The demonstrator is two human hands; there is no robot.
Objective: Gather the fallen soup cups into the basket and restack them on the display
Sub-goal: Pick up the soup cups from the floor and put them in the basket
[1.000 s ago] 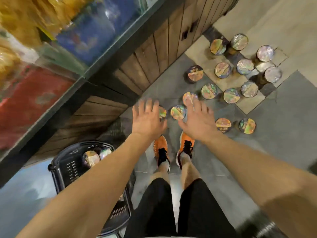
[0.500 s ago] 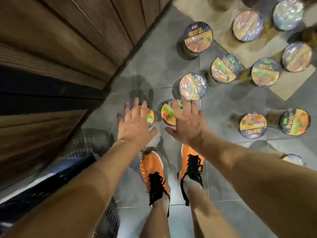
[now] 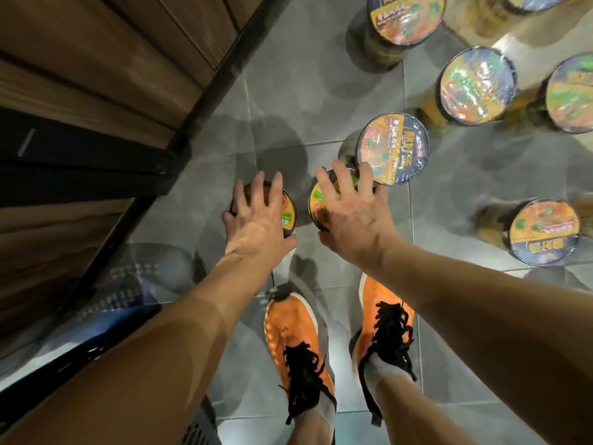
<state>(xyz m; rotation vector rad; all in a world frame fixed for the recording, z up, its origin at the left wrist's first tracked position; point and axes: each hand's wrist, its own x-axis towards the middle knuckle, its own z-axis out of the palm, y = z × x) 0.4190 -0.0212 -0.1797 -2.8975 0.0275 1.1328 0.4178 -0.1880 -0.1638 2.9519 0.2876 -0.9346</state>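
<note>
Two soup cups stand upright on the grey floor tiles just ahead of my feet. My left hand (image 3: 256, 220) lies spread over the lid of the left cup (image 3: 288, 213), thumb by its left edge. My right hand (image 3: 356, 216) is spread the same way over the right cup (image 3: 316, 202), thumb at its near rim. Both cups rest on the floor and are mostly hidden under my palms. A third cup (image 3: 393, 147) stands just beyond my right fingertips. The black basket (image 3: 197, 428) shows only as a blurred edge at the bottom left.
Several more sealed cups stand on the floor to the right and ahead, such as one (image 3: 544, 231) at the right and one (image 3: 475, 85) farther off. The wooden shelf base (image 3: 96, 59) runs along the left. My orange shoes (image 3: 295, 332) are below my hands.
I have bent lower, so the cups look much bigger. Both hands have come down from above the two nearest cups onto their lids.
</note>
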